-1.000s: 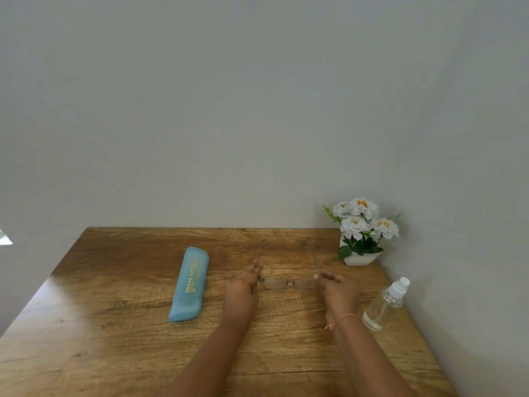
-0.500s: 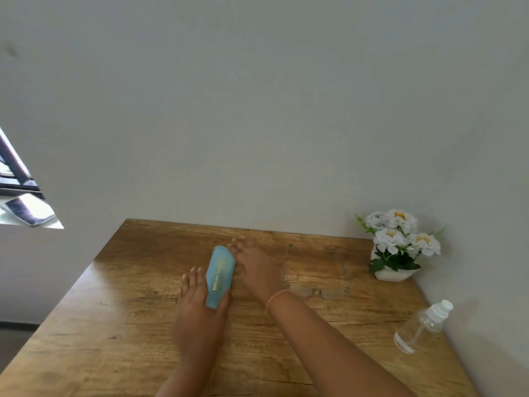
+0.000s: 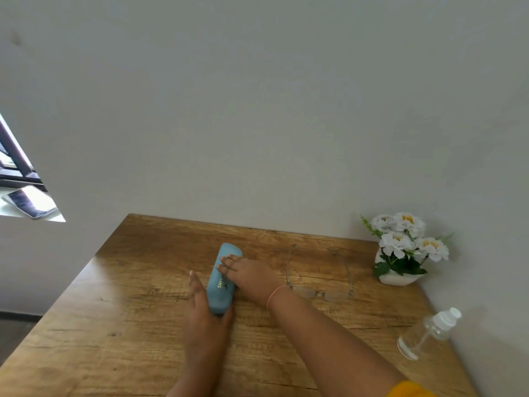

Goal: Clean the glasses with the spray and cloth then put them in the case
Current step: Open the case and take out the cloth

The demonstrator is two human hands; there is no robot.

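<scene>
Both hands have crossed the brown wood-grain surface [image 3: 128, 325] from the glasses to the case. The left hand [image 3: 204, 316] has its grip closed on the near end of the light-blue oblong soft case [image 3: 221, 285], thumb against straight fingers. The right hand [image 3: 250, 275] lays flat fingers over the case's top and holds nothing. The case looks unopened, and no cloth shows. The clear plastic spray bottle with a white cap [image 3: 423, 335] lies tilted near the right edge. The thin wire-rimmed glasses [image 3: 320, 295] lie unfolded just beside the right wrist, so drawing that arm back could sweep them. Broad wood shows left of the case.
</scene>
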